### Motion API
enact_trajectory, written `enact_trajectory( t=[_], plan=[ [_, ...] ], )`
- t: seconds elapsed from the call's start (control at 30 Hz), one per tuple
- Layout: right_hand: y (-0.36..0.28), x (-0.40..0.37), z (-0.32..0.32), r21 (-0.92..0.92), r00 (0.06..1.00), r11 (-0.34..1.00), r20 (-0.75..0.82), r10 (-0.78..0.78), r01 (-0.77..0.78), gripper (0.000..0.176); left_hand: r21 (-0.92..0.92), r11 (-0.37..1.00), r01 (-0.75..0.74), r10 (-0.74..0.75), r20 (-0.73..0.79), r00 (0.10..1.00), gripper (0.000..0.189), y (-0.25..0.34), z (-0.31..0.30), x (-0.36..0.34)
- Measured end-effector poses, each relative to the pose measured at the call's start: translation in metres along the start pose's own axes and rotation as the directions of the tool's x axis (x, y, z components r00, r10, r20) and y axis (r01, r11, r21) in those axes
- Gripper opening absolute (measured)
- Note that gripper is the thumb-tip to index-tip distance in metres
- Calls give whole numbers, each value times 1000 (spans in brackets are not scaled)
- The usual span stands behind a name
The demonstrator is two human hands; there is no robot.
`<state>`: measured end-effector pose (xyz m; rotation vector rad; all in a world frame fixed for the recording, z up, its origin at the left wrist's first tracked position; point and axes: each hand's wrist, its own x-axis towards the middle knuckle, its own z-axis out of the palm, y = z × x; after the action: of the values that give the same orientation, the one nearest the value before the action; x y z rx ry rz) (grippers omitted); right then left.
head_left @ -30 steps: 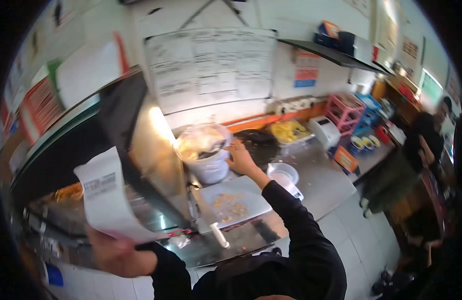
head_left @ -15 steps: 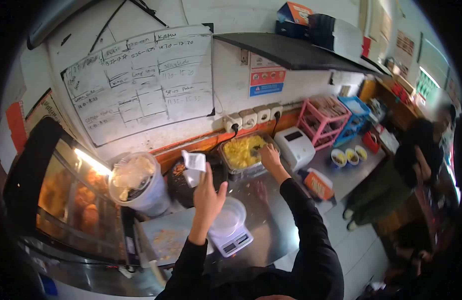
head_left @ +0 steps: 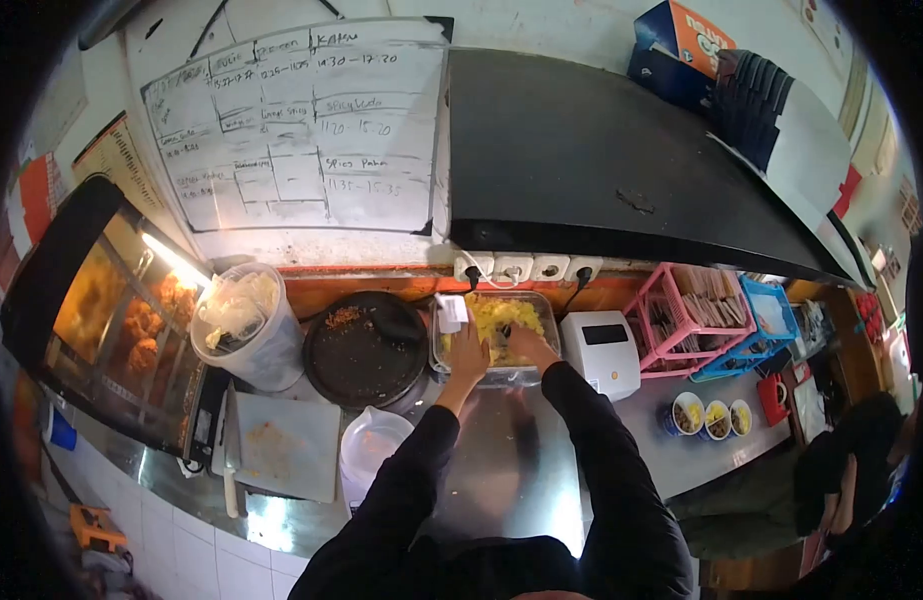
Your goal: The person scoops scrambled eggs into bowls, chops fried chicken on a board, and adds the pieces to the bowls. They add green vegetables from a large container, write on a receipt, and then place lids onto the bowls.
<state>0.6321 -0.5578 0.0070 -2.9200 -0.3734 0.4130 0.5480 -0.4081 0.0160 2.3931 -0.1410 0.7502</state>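
A clear rectangular container (head_left: 513,377) of lumpy yellow food (head_left: 496,308) stands against the wall, below the sockets. Over its left side is my left hand (head_left: 468,357), fingers upright, with a small white paper packet (head_left: 450,313) held at the fingertips. My right hand (head_left: 529,345) reaches down into the food from the right. Its fingers are closed around a dark utensil (head_left: 504,331), whose lower end is buried, so its exact kind is hidden. A black round pan (head_left: 366,365) with brown crumbs sits left of the container.
A translucent bowl (head_left: 373,450), a cutting board (head_left: 281,470) and a knife (head_left: 231,492) lie front left. At left are a white bucket (head_left: 246,350) and lit display case (head_left: 111,340). Right stand a white printer (head_left: 600,355), pink rack (head_left: 671,325) and filled cups (head_left: 686,413). A black shelf (head_left: 621,160) overhangs.
My left hand has moved right with the paper packet, from above the pan to over the container. My right hand stays in the yellow food. My view has turned; the person shifts lower right.
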Motion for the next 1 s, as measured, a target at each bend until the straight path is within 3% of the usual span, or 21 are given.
enact_trajectory(
  t=[0.03, 0.07, 0.1, 0.2, 0.23, 0.27, 0.3, 0.33, 0.4, 0.47, 0.53, 0.63, 0.73, 0.83, 0.93, 0.97, 1.0],
  plan=[
    [6, 5, 0, 344, 998, 937, 57, 36, -53, 47, 18, 1000, -26, 27, -29, 999, 78, -1, 5, -5],
    [11, 12, -2, 639, 992, 760, 116, 53, -115, 47, 8, 1000, 11, -11, 18, 1000, 78, 2, 5, -9],
    [15, 17, 8, 933, 956, 213, 291, 33, -291, 45, 2, 999, 40, -40, 61, 997, 78, 4, 3, -10],
    [5, 23, 37, 963, 947, -114, 263, 187, -244, 45, -9, 995, 100, -98, 153, 983, 82, 5, 0, -9],
    [11, 25, 37, 958, 956, -96, 278, 95, -269, 45, -18, 994, 108, -103, 192, 976, 83, 3, 0, -9],
    [12, 23, 32, 969, 968, 34, 244, 57, -246, 46, -29, 993, 118, -108, 233, 966, 84, 4, -1, -8],
    [14, 15, 25, 963, 976, 161, 217, 18, -217, 48, 35, 999, 30, -35, 149, 988, 83, 2, 4, -10],
    [13, 10, 18, 942, 981, 285, 191, -24, -176, 49, 33, 999, 31, -36, 162, 986, 85, -3, 8, -9],
    [9, 7, 17, 723, 995, 685, -51, -80, 92, 46, 23, 999, 42, -46, 190, 981, 88, -5, 11, -10],
    [10, 5, 9, 465, 961, 842, -169, -219, 274, 44, 72, 997, 29, -41, 175, 984, 103, -1, 11, -11],
    [14, -10, -11, 345, 920, 854, -173, -351, 390, 44, 106, 994, 27, -47, 199, 979, 118, 7, 1, -13],
    [22, -5, -16, -5, 873, 873, -41, -487, 487, 43, 158, 987, -14, -29, 271, 962, 139, 13, -10, -9],
    [23, -13, -17, -32, 916, 917, 78, -394, 397, 47, 114, 993, 31, -69, 345, 936, 145, 7, -6, -9],
    [60, 17, -7, -45, 842, 845, 125, -525, 533, 47, 72, 997, 39, -62, 359, 931, 146, 11, -12, -8],
    [43, -22, -68, 290, 888, 951, 400, -226, 111, 47, 72, 997, -7, -15, 295, 955, 146, 6, -5, -9],
    [48, -21, -65, 393, 864, 915, 424, -271, 94, 46, 81, 997, -18, -4, 266, 964, 145, 6, -4, -9],
    [50, -17, -62, 379, 857, 921, 442, -266, 90, 41, 93, 995, -30, 7, 236, 972, 145, 6, -3, -9]
  ],
)
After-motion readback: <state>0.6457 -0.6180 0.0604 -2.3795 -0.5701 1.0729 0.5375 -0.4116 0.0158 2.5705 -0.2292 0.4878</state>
